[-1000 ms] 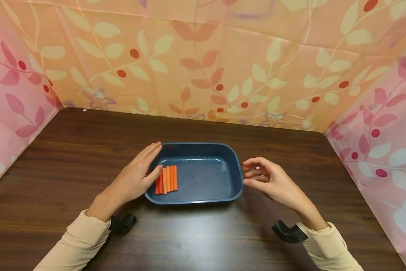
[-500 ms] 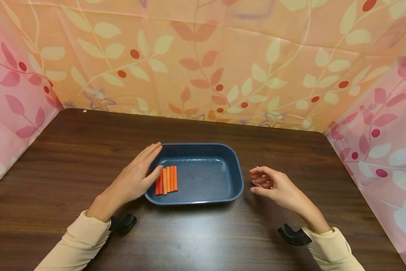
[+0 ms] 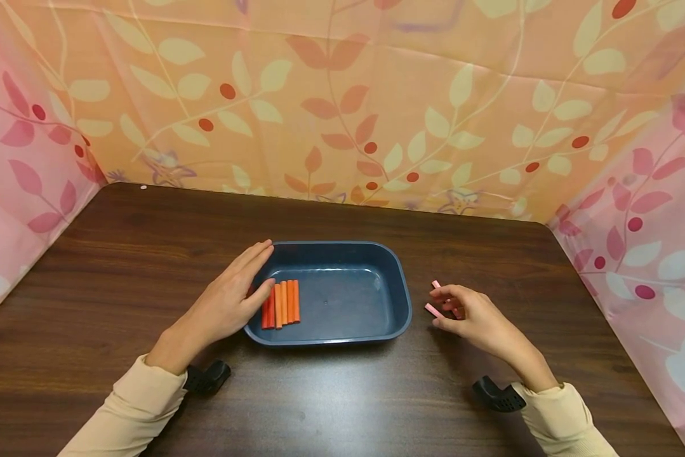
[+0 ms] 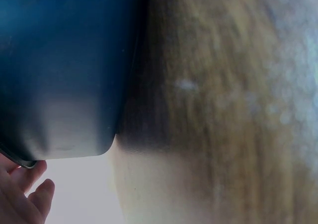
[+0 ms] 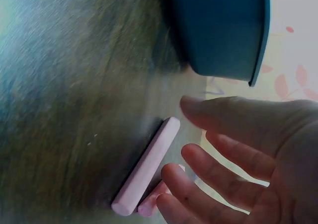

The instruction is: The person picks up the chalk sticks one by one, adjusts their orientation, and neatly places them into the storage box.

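At the left end of a dark blue plastic bin rests my left hand, its fingers fairly straight along the rim and its thumb over the inside. Several red and orange chalk sticks lie side by side in the bin near that thumb. My right hand hovers to the right of the bin, thumb and fingers apart, loosely bent. Below it on the table are pink chalk sticks; one pink chalk stick shows whole in the right wrist view. A second pink stick is partly hidden by the fingertips.
The dark wood table has floral cloth around its back and sides. A small white spot shows near the far left corner. Black wrist mounts sit at both cuffs.
My right hand has moved slightly away from the bin to the right, its fingers spreading. Pink chalk sticks now show on the table under it. The left hand and the bin stay put.
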`<move>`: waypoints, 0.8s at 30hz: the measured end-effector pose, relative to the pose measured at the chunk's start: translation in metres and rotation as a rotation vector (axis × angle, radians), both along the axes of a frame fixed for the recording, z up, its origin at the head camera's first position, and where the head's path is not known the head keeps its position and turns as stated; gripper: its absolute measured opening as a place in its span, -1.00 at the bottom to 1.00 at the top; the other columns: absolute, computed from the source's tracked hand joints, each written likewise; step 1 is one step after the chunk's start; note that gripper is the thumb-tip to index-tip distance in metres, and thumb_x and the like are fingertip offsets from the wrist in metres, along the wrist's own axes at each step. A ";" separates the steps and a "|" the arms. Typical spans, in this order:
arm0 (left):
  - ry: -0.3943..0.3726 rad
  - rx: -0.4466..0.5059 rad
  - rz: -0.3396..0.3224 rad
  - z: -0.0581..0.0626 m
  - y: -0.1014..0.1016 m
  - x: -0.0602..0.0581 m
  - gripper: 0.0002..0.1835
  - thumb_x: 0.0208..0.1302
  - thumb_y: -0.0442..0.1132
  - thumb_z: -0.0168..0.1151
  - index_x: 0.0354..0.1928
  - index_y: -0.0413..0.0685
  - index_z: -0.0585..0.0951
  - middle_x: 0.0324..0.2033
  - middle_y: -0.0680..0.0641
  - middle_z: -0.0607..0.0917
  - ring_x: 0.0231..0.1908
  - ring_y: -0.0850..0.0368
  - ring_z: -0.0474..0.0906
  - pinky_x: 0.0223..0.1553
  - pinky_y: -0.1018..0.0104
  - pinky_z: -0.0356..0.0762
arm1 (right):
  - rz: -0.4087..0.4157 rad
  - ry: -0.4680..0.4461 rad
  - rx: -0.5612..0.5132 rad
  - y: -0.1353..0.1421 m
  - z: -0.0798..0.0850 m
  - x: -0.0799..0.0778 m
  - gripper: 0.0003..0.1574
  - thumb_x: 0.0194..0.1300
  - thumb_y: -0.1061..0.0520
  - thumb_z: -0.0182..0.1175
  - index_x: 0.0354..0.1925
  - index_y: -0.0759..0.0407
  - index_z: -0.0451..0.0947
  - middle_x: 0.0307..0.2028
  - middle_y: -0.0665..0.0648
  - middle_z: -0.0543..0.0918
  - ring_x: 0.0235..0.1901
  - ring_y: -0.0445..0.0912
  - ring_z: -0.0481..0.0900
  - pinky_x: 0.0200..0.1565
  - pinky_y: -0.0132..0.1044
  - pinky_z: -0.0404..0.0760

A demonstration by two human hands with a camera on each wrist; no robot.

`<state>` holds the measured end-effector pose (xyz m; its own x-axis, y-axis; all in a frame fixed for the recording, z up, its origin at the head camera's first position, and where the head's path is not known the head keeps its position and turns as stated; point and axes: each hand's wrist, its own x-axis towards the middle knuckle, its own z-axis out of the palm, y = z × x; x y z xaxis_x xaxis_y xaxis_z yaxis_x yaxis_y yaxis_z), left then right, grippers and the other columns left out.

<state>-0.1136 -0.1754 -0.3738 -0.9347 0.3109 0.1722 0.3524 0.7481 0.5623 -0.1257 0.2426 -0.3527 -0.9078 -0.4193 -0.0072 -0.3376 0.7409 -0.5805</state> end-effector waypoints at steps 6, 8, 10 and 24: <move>-0.001 0.005 0.000 0.000 0.000 0.000 -0.31 0.47 -0.13 0.09 0.53 -0.15 0.15 0.53 -0.20 0.13 0.52 -0.21 0.03 0.44 -0.27 0.08 | 0.039 -0.004 0.019 0.001 -0.004 -0.001 -0.55 0.09 0.29 0.44 -0.01 0.33 0.61 -0.22 0.15 0.73 -0.28 -0.08 0.68 -0.27 -0.34 0.64; -0.001 0.006 -0.001 0.000 0.000 0.000 -0.31 0.47 -0.13 0.09 0.53 -0.15 0.14 0.53 -0.19 0.13 0.52 -0.21 0.03 0.44 -0.27 0.08 | 0.046 -0.016 0.017 0.001 -0.005 -0.001 -0.55 0.08 0.32 0.43 -0.02 0.34 0.61 -0.26 0.14 0.72 -0.31 -0.13 0.66 -0.31 -0.37 0.62; 0.000 0.007 -0.001 0.000 0.000 0.000 -0.31 0.47 -0.13 0.08 0.53 -0.14 0.14 0.53 -0.20 0.13 0.52 -0.20 0.03 0.44 -0.27 0.08 | 0.050 -0.023 0.019 0.001 -0.006 -0.002 -0.56 0.07 0.36 0.42 -0.04 0.36 0.61 -0.28 0.14 0.72 -0.34 -0.18 0.65 -0.33 -0.39 0.61; -0.001 0.000 0.001 0.000 0.000 0.000 -0.31 0.46 -0.15 0.10 0.53 -0.14 0.14 0.54 -0.19 0.13 0.53 -0.19 0.03 0.44 -0.26 0.09 | 0.007 0.113 0.134 -0.005 -0.006 0.000 -0.72 0.07 0.39 0.36 -0.20 0.20 0.72 -0.45 -0.05 0.64 -0.49 -0.33 0.49 -0.43 -0.43 0.49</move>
<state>-0.1136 -0.1754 -0.3741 -0.9351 0.3103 0.1709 0.3512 0.7485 0.5625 -0.1260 0.2376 -0.3591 -0.9032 -0.4274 0.0387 -0.4003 0.8066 -0.4349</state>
